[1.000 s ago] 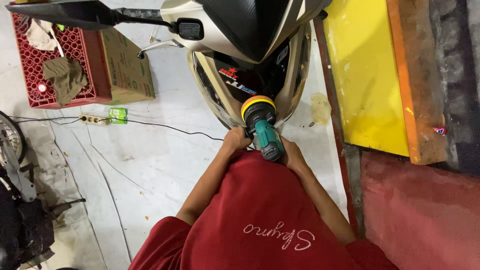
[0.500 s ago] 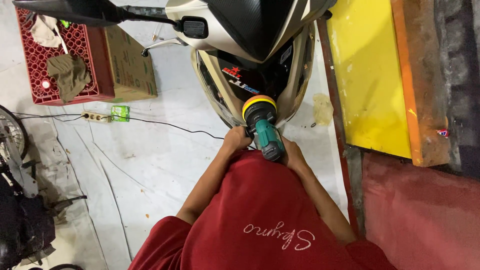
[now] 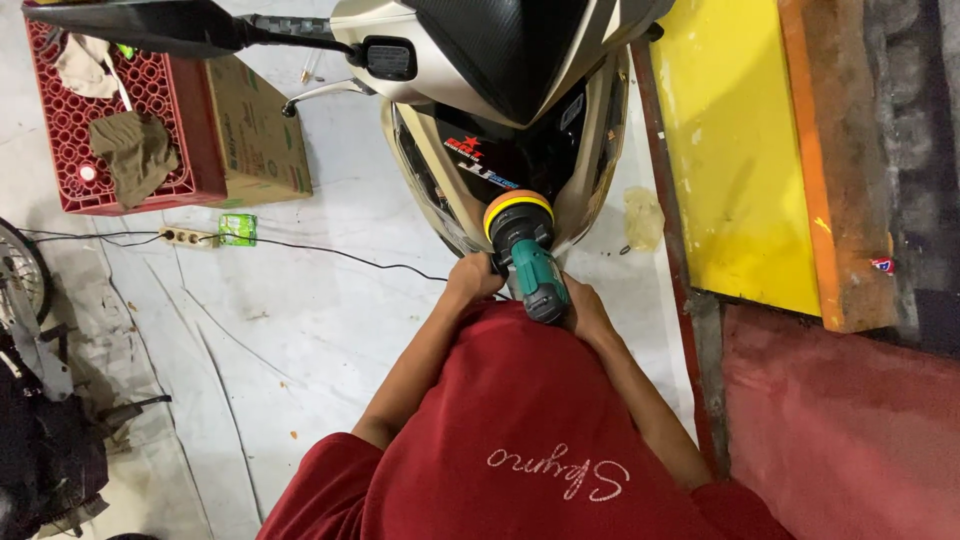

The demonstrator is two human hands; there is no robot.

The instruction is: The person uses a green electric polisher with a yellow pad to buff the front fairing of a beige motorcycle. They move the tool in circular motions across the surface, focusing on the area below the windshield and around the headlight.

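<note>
Both hands gripped a green polisher against the scooter's front panel

The left hand and right hand were clenched on the polisher, its long axis running 6 to 12 o'clock, its orange pad touching the scooter at 12; open floor lay toward 9, a yellow board edged 3 o'clock

Glossy plastic scooter fairing, matt green plastic polisher, cardboard box.
</note>
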